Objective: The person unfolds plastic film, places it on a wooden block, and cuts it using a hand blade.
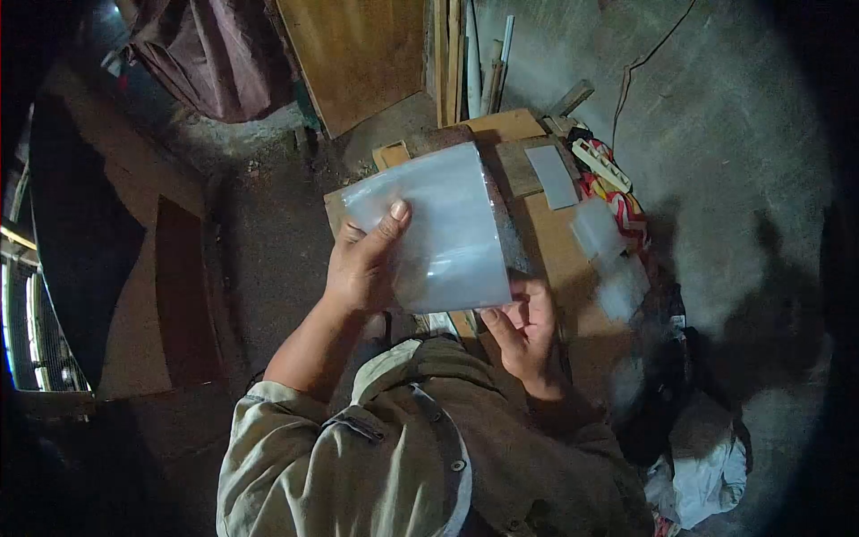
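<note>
A clear, glossy plastic sheet [447, 228], roughly square, is held up in front of my body; whether it is one layer or several I cannot tell. My left hand [362, 255] grips its left side, thumb flat on top and the fingers hidden underneath. At the lower right corner, my right hand [523, 331] pinches the edge between thumb and fingers. Beneath the sheet, part of a wooden board surface [546, 242] shows.
To the right on the board lie a small pale sheet [553, 177] and loose clear plastic pieces [608, 251]. A white power strip [601, 166] rests on red patterned cloth [631, 215]. Wooden strips [452, 63] lean by a wooden panel [358, 54]. White bags [711, 474] are at lower right.
</note>
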